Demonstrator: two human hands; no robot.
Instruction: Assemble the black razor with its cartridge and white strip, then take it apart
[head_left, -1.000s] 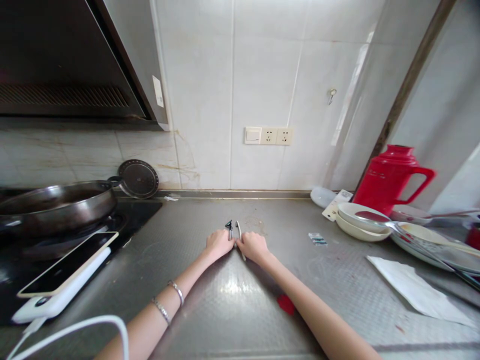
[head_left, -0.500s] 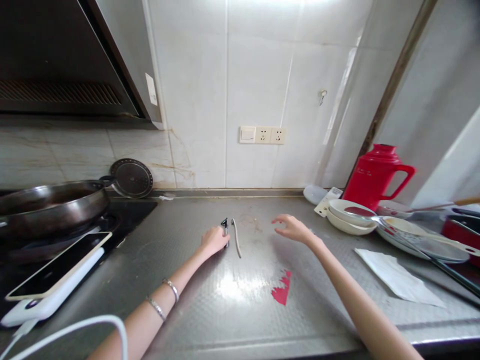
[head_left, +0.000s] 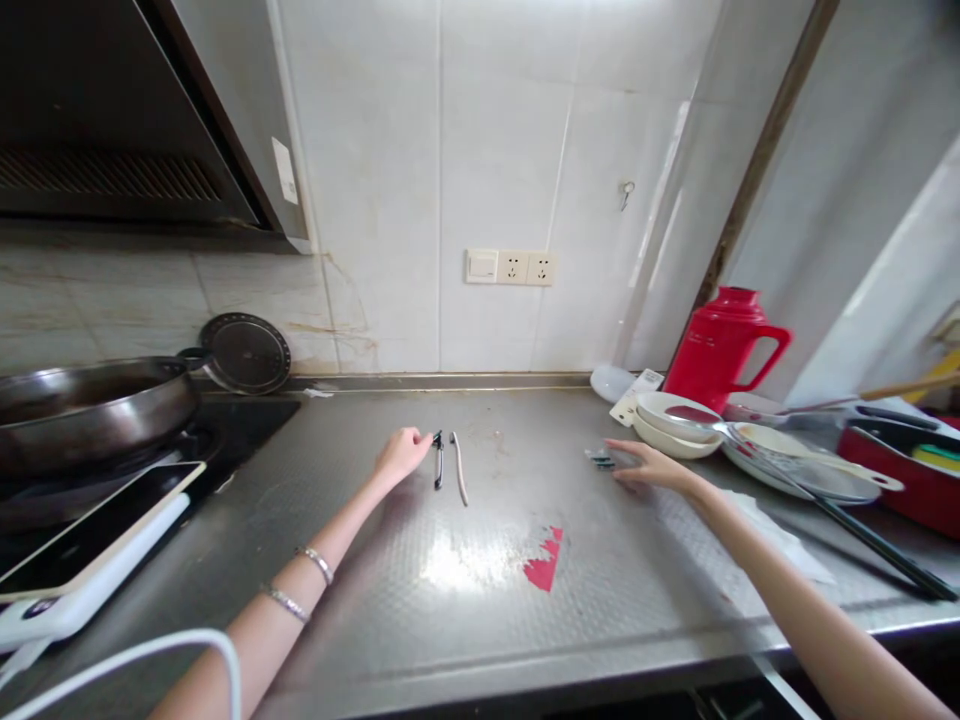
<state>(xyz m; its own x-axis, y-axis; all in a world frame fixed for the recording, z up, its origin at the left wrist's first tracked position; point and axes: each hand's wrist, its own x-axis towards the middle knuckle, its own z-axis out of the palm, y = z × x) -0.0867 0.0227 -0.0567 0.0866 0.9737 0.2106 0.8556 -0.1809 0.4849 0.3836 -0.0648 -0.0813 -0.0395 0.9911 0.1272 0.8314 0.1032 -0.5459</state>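
My left hand [head_left: 406,455] is closed, with its fingertips at the black upper end of a slim black-and-silver item [head_left: 439,470] lying on the metal counter. Just right of that lies a thin pale strip [head_left: 459,470] with a dark tip, like a short cord. My right hand [head_left: 646,466] reaches low over the counter with fingers apart and stretched out. Its fingertips are close beside some small dark and clear pieces [head_left: 600,459], whose kind I cannot make out. A torn red scrap [head_left: 544,562] lies nearer the front, between both forearms.
At the left, a pan [head_left: 97,405] sits on the black stove beside a phone [head_left: 97,530] and a white cable [head_left: 142,645]. Stacked bowls [head_left: 675,437], a red flask [head_left: 724,345], a red pot [head_left: 892,480] and white paper [head_left: 787,545] occupy the right side.
My left hand has shifted to the upper end of the black-and-silver item, uncovering its lower part. My right hand has moved right, down to the small dark pieces. The view has turned slightly right.
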